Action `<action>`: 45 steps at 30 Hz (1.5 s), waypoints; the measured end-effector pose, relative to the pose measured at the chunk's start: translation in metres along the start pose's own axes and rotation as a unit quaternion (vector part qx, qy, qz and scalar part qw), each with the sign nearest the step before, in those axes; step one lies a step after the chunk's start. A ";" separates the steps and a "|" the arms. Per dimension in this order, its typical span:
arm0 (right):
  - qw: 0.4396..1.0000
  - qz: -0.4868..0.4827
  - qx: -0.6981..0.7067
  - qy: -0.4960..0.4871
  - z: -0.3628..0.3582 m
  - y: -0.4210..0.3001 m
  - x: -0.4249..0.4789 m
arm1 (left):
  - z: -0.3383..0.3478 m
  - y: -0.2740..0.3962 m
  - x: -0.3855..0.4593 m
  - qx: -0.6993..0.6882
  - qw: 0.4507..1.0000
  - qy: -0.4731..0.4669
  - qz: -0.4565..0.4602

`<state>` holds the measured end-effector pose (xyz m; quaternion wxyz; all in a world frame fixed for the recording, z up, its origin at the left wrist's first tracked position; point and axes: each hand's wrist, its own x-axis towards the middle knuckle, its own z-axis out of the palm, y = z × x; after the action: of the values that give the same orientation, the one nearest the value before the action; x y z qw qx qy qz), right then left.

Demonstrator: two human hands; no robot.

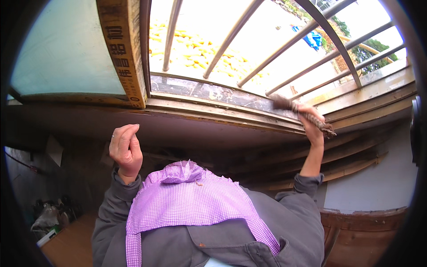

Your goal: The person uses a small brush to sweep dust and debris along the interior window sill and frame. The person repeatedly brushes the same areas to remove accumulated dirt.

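My right hand [311,119] grips a short brush with a braided handle [313,119], at the right part of the window. Its dark bristle end [281,102] is blurred and lies over the dark stone sill [213,90], just inside the metal bars; whether it touches the sill I cannot tell. Beside the sill run the window frame's sliding tracks [227,111], with bits of debris in them. My left hand [126,148] is raised below the window ledge at the left, fingers curled together and thumb against them. It appears to hold nothing.
Metal bars [233,36] cross the window opening. Outside lies a spread of yellow corn cobs [196,50] and a blue plastic sheet [313,39]. A frosted glass pane [66,50] fills the left side. Curved wooden slats [353,167] stand below right, and a wooden surface [70,240] is at lower left.
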<state>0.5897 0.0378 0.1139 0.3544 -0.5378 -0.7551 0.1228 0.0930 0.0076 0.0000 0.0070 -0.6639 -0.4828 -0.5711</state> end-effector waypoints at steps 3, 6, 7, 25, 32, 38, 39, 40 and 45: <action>0.980 0.151 0.083 -0.096 0.012 0.017 -0.014 | 0.000 0.003 -0.002 -0.009 1.000 -0.009 -0.008; 0.918 -0.145 -0.369 0.021 0.034 0.018 0.026 | 0.005 0.010 0.001 -0.008 1.000 -0.020 0.018; 0.941 -0.116 -0.308 0.073 0.032 0.027 0.023 | 0.003 0.010 0.003 -0.002 1.000 -0.014 0.023; 0.929 0.002 0.004 0.370 0.032 0.063 -0.017 | 0.055 0.059 0.044 -0.065 0.983 -0.126 0.113; 0.824 0.103 0.277 0.484 0.063 0.103 -0.023 | 0.198 0.114 0.082 -0.119 0.880 -0.358 0.289; 0.825 0.100 0.263 0.490 0.062 0.102 -0.028 | 0.284 0.138 0.048 -0.109 0.852 -0.371 0.353; 0.828 0.092 0.262 0.487 0.061 0.099 -0.030 | 0.288 0.142 0.045 -0.103 0.857 -0.363 0.351; 0.837 0.094 0.263 0.471 0.060 0.096 -0.031 | 0.292 0.144 0.043 -0.095 0.857 -0.370 0.345; 0.905 0.077 0.193 0.371 0.027 0.067 -0.041 | 0.228 0.148 0.077 0.028 0.911 -0.247 0.329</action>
<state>0.6276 0.0323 0.0400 0.6953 -0.5220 -0.4866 0.0851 0.3516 0.1053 0.0597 0.0938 -0.9045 -0.2396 -0.3402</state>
